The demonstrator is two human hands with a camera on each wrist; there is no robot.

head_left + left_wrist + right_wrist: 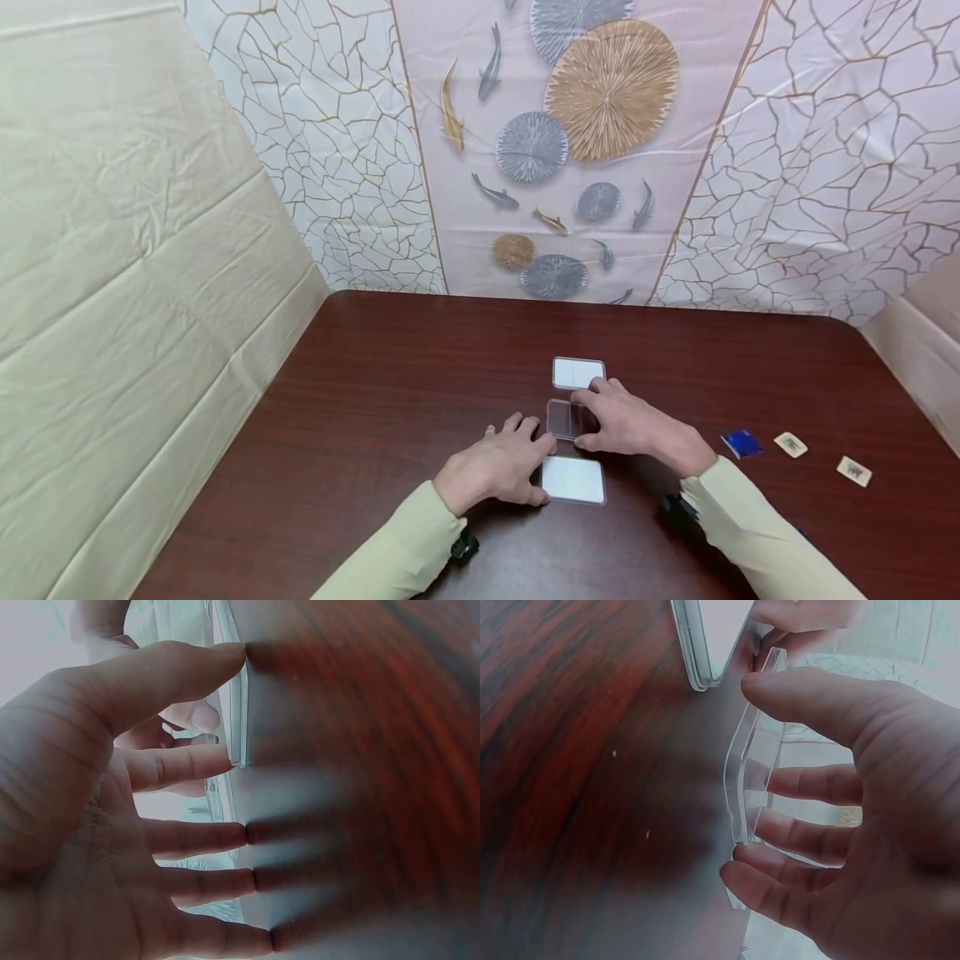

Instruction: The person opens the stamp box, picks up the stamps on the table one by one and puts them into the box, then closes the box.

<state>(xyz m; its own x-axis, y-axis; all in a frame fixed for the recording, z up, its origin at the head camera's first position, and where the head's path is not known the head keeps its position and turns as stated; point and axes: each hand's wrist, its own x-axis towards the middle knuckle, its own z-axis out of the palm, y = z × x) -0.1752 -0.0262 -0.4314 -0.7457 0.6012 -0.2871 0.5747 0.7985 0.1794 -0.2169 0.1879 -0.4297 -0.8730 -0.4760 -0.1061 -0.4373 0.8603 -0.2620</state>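
My right hand [626, 418] grips a clear plastic lid [561, 419] by its edges, thumb on the near side and fingers on the far side. In the right wrist view the lid [748, 761] stands slightly tilted close over the table. Below it in the head view lies a flat clear case with a white insert [573, 481]. My left hand [498, 467] is at this case's left end, thumb and index finger right at its edge. The other left fingers are spread fairly straight, tips down on the table, as the left wrist view shows.
Farther back lies a second clear case with a white insert [577, 372]. On the right of the dark wooden table [390, 358] are a small blue packet [742, 443] and two small cream tiles, one nearer [791, 444] and one farther right [854, 472]. Patterned cloth [525, 250] hangs behind.
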